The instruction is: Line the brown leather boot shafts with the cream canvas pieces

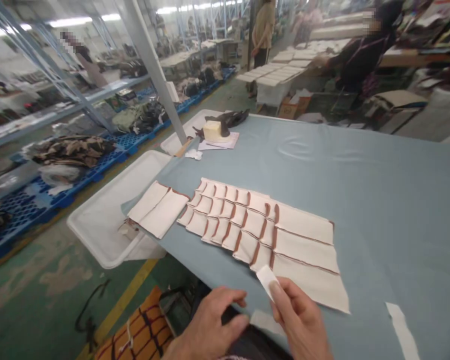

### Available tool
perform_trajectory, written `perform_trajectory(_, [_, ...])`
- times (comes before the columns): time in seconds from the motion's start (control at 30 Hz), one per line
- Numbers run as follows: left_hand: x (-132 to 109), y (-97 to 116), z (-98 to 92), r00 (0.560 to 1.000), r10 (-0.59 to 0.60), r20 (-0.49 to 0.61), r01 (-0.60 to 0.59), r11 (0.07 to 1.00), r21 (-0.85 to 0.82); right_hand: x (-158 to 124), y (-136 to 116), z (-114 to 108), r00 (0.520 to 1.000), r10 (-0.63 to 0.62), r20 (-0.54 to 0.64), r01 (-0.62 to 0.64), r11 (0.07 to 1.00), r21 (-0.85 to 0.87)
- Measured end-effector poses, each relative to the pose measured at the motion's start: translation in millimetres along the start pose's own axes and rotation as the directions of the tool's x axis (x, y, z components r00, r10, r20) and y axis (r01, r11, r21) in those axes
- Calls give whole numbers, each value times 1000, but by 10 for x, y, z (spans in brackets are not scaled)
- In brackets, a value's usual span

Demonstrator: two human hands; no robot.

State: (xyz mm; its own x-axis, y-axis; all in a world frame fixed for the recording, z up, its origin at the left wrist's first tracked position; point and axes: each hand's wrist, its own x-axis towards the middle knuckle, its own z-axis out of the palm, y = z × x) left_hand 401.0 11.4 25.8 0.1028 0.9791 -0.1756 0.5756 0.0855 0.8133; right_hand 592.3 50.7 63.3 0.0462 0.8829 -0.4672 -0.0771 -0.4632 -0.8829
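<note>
My right hand (300, 312) pinches a small white strip (267, 281) between thumb and fingers, just over the near edge of the fabric pieces. To its left, my left hand (217, 320) holds nothing, its thumb and fingers apart, at the table's near edge. Overlapping rows of cream fabric pieces (303, 245) with brown edges lie fanned out on the blue-grey table (378, 210). Two more cream pieces (159, 207) lie side by side at the left edge. A white strip (268, 322) lies between my hands, and a longer white strip (403, 330) is at the right.
A white plastic bin (112, 210) stands against the table's left side. At the far left corner are a pale yellow block (212, 131) and dark cloth (232, 119). A metal post (153, 65) rises there. An orange checked cushion (137, 332) is below. People work at tables behind.
</note>
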Motion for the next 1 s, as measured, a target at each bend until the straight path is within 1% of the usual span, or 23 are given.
perform_trajectory(0.07, [144,-360,-409,993,-80,-92,85,995,60,49,62,133,999,51,-15,-51,999,-17])
perform_trajectory(0.13, [369,-770,-884,974,-131,-183,155,980,124,115,135,305,996,89,-24,-89,996,-28])
perform_trajectory(0.23, [845,-1362,-1601,962,-118,-247,176,957,229,242,243,646,992,118,-52,-120,992,-44])
perform_trajectory(0.3, [1226,-1685,-2001,968,-63,-241,137,942,307,332,305,926,987,147,-73,-149,988,-33])
perform_trajectory(0.33, [1426,-1818,-2162,975,-26,-220,103,932,347,374,333,1076,983,160,-84,-163,986,-28])
perform_trajectory(0.4, [1830,-2028,-2403,989,57,-136,5,909,418,446,384,1384,980,172,-103,-176,984,-29])
perform_trajectory(0.47, [2219,-2178,-2544,991,137,0,-121,875,468,496,426,1680,979,167,-120,-173,984,-47])
perform_trajectory(0.53, [2568,-2291,-2612,970,187,153,-240,831,502,520,455,1945,975,163,-148,-173,983,-58])
perform_trajectory(0.63, [2977,-2421,-2664,913,194,358,-370,762,532,517,473,2261,955,184,-232,-198,979,-41])
perform_trajectory(0.7, [3162,-2475,-2705,870,175,460,-431,723,540,498,469,2410,942,187,-279,-201,979,-21])
perform_trajectory(0.77, [3282,-2494,-2758,834,154,530,-472,696,541,480,455,2513,933,179,-312,-192,981,-13])
perform_trajectory(0.87, [3360,-2465,-2843,794,116,597,-499,685,531,481,430,2600,921,167,-351,-187,982,-23])
perform_trajectory(0.93, [3356,-2422,-2898,763,79,642,-505,694,514,513,416,2631,927,166,-337,-187,982,-30])
perform_trajectory(1.0, [3314,-2361,-2965,719,44,694,-511,710,485,567,404,2652,940,165,-300,-178,984,-16])
